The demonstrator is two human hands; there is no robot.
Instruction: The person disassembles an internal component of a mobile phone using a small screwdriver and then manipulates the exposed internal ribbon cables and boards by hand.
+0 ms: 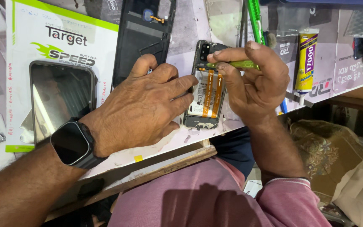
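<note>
An opened phone (205, 97) lies back-up on the white worktop (177, 138), its battery and two orange flex cables showing. My left hand (143, 107), with a black smartwatch at the wrist, lies flat beside the phone and its fingertips press on the phone's left edge. A slim green screwdriver (234, 64) is pinched in my right hand (255, 84), and its tip points at the upper left part of the phone near the camera.
A black phone back cover (141, 38) lies behind my left hand. A white and green box with a dark screen panel (59, 94) on it sits at the left. A yellow glue tube (305, 63) lies at the right. The worktop's wooden edge (164, 170) runs just above my lap.
</note>
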